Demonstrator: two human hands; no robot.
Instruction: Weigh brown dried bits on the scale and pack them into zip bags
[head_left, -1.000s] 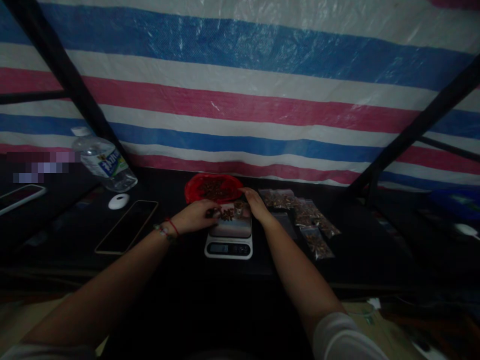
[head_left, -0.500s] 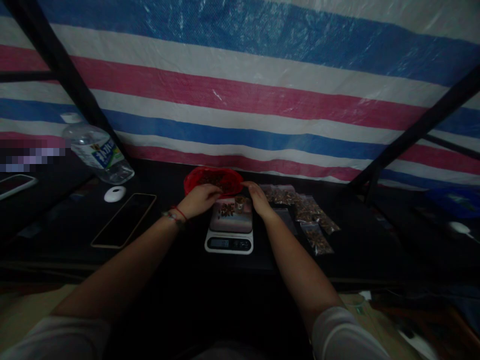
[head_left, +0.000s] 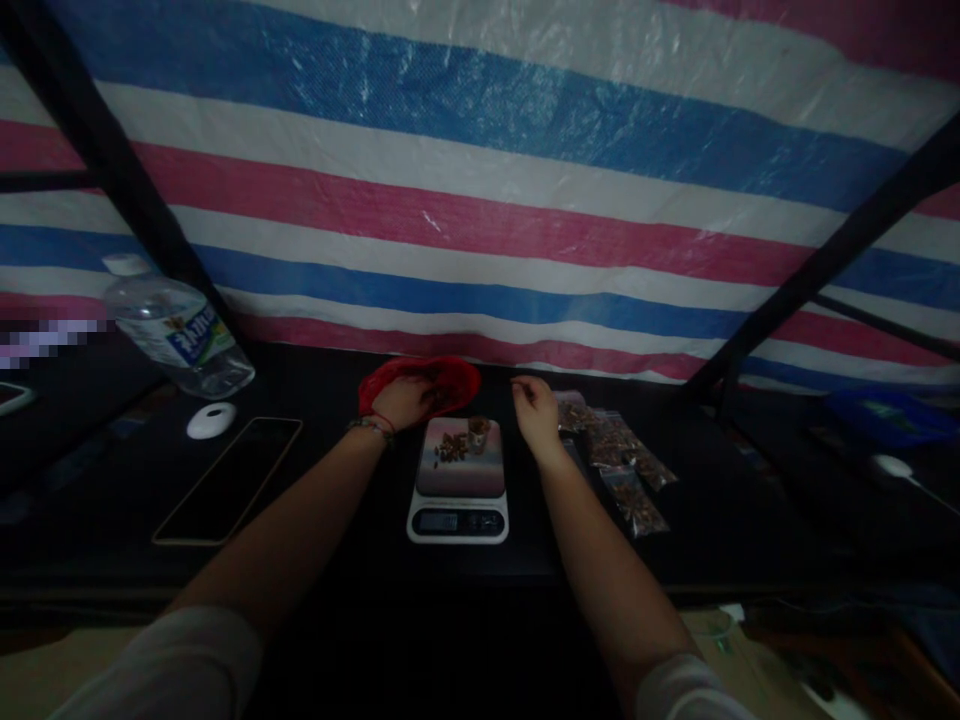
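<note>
My left hand (head_left: 405,402) reaches into a red basket (head_left: 466,378) behind the scale; its fingertips are lost among the dark contents. To the right, my right hand (head_left: 537,412) hovers above the black table, its fingers curled together, and whatever they may hold is too small to make out. Between my forearms stands a white kitchen scale (head_left: 457,533) with a lit display. On its platform lie a loose pile of small brown pieces (head_left: 452,447) and a small cup (head_left: 478,434). Several clear plastic bags (head_left: 611,440) of brown pieces lie right of my right hand.
At left are a phone (head_left: 229,485), a white oval object (head_left: 211,420) and a clear plastic bottle (head_left: 176,330). A striped tarp (head_left: 450,230) hangs behind the table between dark frame bars. A blue item (head_left: 889,415) lies far right.
My left hand has moved from the basket's near edge into it. My right hand has drawn away from the basket to the right, its fingers now curled. The view has tipped up.
</note>
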